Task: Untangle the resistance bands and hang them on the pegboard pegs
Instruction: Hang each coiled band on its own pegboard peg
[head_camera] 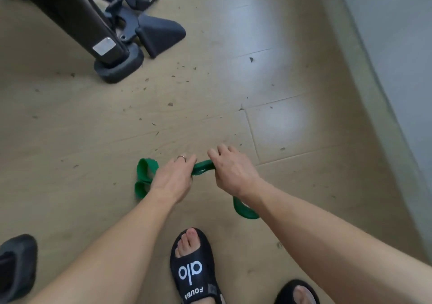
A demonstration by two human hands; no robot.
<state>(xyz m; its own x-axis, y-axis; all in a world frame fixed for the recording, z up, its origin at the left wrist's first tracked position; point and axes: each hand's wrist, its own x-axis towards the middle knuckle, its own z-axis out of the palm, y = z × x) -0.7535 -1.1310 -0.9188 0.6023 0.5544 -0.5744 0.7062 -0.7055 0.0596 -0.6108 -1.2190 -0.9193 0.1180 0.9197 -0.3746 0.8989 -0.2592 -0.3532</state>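
Left hand (pixel 174 178) and right hand (pixel 230 171), both closed on the green resistance band (pixel 203 167), hold a short taut span between them low over the floor (pixel 210 74), with one loop spilling out at 9 o'clock of the left hand and another hanging at 5 o'clock below the right wrist. No pegboard or pegs are in view, and whether a second band is caught in the bundle cannot be told. Risk noted: pulling the span apart could cinch any twist tighter, or the stretched rubber could slip a grip and snap back; the black slide sandal (pixel 195 266) at 6 o'clock could tread on the trailing loop.
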